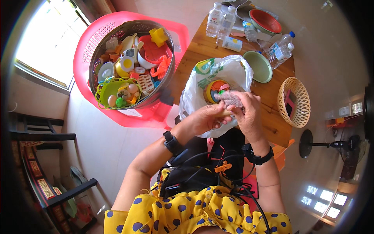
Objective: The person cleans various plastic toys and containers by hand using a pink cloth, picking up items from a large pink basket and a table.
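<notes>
The white plastic bag (187, 102) stands with its mouth spread open on the wooden counter (269, 119), its near side reaching past the counter's edge toward the person's lap. To the bag's right a strip of wood runs up to the woven basket (306, 104), which sits at the counter's right edge. The green bowl (260, 68) is just beside the bag's far right rim, and clear bottles (215, 19) rise well beyond it. Left of the bag, a pink chair (87, 35) carries a metal tub (165, 87) full of toys.

Both hands are over the near right part of the bag's mouth. The right hand (250, 111) is curled, fingers bent around a fuzzy grey piece (233, 100); the left hand (207, 117) is partly closed, thumb and fingers meeting it from the left. Whether the left grips firmly, I cannot tell.

The grey piece sits above colourful toys (215, 89) inside the bag. Its longer side seems to run left to right across the bag; blur hides which end leads.
</notes>
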A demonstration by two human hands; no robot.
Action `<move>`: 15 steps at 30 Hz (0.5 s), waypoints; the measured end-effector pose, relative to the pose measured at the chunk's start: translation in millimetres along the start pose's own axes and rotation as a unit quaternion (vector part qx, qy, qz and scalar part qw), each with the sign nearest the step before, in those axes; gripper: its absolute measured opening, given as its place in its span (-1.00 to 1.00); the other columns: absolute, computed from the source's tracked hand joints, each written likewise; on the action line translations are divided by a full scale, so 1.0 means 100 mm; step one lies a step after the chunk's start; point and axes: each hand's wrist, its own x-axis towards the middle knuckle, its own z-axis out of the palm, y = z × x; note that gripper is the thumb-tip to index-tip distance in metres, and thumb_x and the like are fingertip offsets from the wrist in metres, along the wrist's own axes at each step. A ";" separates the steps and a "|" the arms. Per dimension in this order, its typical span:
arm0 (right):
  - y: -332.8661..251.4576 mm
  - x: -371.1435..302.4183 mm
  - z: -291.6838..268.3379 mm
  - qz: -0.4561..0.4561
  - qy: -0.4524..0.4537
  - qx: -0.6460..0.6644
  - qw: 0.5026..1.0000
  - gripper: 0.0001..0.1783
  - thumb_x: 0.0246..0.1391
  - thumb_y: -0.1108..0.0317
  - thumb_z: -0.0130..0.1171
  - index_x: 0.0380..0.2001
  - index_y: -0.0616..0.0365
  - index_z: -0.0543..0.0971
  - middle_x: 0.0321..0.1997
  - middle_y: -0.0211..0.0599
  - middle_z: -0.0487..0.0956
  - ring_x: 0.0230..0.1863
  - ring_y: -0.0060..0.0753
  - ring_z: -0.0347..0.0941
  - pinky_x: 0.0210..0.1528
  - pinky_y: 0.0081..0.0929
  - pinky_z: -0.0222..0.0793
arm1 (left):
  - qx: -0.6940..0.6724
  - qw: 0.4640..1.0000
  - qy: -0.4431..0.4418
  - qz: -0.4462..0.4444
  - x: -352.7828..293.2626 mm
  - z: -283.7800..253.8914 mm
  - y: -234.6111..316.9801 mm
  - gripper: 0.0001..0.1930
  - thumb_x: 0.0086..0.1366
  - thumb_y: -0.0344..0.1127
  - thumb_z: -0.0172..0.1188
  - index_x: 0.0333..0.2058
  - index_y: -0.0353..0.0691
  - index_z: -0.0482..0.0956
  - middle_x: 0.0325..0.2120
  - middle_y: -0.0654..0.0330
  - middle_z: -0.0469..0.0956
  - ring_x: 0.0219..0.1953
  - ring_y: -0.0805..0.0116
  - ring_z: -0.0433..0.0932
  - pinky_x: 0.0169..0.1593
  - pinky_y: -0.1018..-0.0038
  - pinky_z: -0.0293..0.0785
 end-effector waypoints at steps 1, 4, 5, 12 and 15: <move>0.02 -0.01 0.00 0.036 0.000 0.038 0.999 -0.62 0.26 0.01 0.17 -0.09 0.09 0.61 -0.19 -0.28 0.63 -0.19 -0.16 0.48 0.00 -0.24 0.21 | 0.055 0.998 0.003 -0.008 0.00 0.07 -0.01 -0.56 0.42 0.10 0.11 -0.04 -0.19 0.57 -0.30 0.27 0.64 -0.31 0.51 0.58 -0.35 0.63 0.45; 0.12 -0.08 0.08 0.075 0.041 0.035 0.996 -0.62 0.34 0.02 0.08 -0.18 0.12 0.61 -0.35 -0.23 0.63 -0.35 -0.10 0.46 -0.10 -0.22 0.28 | 0.110 0.993 -0.023 -0.023 -0.01 0.09 0.00 -0.52 0.47 0.11 0.02 -0.01 -0.24 0.53 -0.32 0.25 0.59 -0.34 0.52 0.54 -0.39 0.63 0.41; 0.13 -0.10 0.06 0.104 0.025 0.038 0.994 -0.60 0.40 0.05 -0.01 -0.17 0.19 0.60 -0.43 -0.21 0.62 -0.37 -0.12 0.49 -0.16 -0.22 0.37 | 0.107 0.993 -0.029 -0.028 -0.01 0.10 0.00 -0.53 0.48 0.10 0.01 -0.02 -0.25 0.52 -0.33 0.25 0.58 -0.35 0.53 0.54 -0.40 0.62 0.41; 0.05 -0.13 0.04 0.095 0.065 0.197 0.974 -0.62 0.37 0.11 0.06 -0.03 0.21 0.60 0.02 -0.09 0.55 -0.01 -0.12 0.47 0.09 -0.23 0.37 | 0.029 0.999 0.019 0.016 0.01 0.10 0.01 -0.61 0.52 0.03 -0.04 -0.15 -0.23 0.46 -0.38 0.29 0.48 -0.46 0.51 0.45 -0.50 0.64 0.30; -0.02 -0.08 0.01 -0.030 0.011 0.064 0.997 -0.63 0.31 0.16 0.14 0.07 0.12 0.60 0.10 -0.10 0.53 0.06 -0.06 0.43 0.14 -0.20 0.33 | 0.053 0.997 0.044 0.038 0.04 0.14 -0.08 -0.71 0.53 -0.11 -0.05 -0.16 -0.23 0.45 -0.38 0.28 0.46 -0.49 0.50 0.42 -0.54 0.61 0.26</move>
